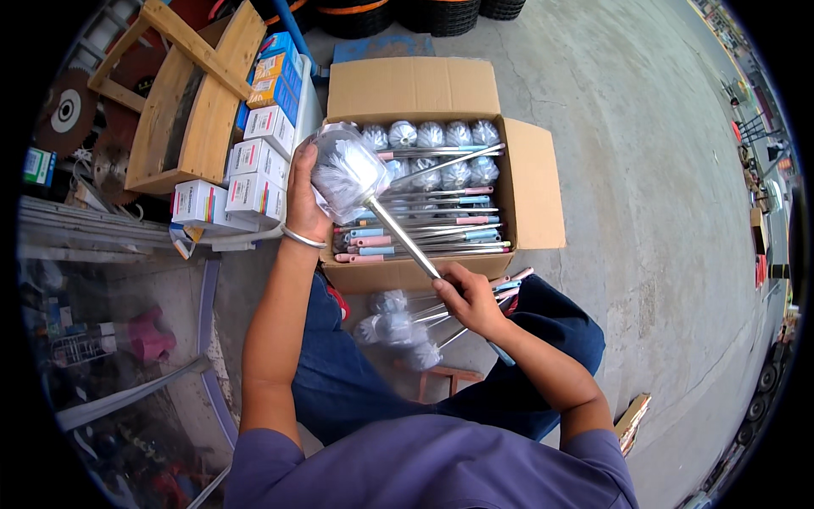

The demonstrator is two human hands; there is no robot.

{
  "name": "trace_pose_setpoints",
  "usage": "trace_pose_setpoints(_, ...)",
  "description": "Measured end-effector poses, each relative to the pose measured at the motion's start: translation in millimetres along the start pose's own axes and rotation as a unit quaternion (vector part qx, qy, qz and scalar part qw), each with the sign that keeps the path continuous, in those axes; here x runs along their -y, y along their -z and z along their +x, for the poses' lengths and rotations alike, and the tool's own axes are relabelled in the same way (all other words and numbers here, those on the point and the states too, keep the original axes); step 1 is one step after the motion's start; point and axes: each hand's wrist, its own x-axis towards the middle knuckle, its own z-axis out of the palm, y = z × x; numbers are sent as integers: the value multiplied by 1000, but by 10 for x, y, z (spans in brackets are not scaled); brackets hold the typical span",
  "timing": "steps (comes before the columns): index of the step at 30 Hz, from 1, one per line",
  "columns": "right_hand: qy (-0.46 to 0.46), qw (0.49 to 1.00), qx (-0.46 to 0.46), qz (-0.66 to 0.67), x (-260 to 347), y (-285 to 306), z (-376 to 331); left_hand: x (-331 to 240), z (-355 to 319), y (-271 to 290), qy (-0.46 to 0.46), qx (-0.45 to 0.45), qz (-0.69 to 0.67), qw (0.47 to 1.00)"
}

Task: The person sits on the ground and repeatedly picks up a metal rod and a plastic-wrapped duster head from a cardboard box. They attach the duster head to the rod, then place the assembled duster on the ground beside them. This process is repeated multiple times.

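A toilet brush [346, 172] with a bristle head in clear plastic and a metal handle slants across the middle. My left hand [305, 204] cups the wrapped head from the left, its fingers partly hidden behind it. My right hand [471, 301] is closed round the lower handle, and a blue grip end shows below it. Under the brush stands an open cardboard box [530, 182]. Inside lie rows of wrapped brush heads [431, 134] and many metal handles with pink and blue grips [390, 241]. Between my legs rests a bunch of similar brushes [394, 329].
To the left, small white boxes [254, 161] and orange-blue boxes [275, 78] stand beside a wooden crate [174, 127]. Saw blades [72, 110] hang farther left. Black baskets [445, 17] stand at the far edge. Part of a low wooden stool [454, 376] shows between my legs.
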Motion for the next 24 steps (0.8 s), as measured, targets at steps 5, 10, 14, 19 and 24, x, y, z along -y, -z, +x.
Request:
trace_pose_setpoints(5,-188,894,182,365,219,146,14,-31,-49,-80,12,22,-30,999)
trace_pose_setpoints(10,-10,997,20,71,39,58,33,32,-76,-172,19,37,-19,999)
trace_pose_setpoints(14,-60,993,29,99,98,58,23,120,-38,-94,-16,4,28,999)
trace_pose_setpoints(19,-195,868,175,421,207,167,-10,119,-58,-118,20,47,-47,998)
trace_pose_setpoints(24,-180,902,130,371,237,153,17,175,-102,-174,-21,73,31,997)
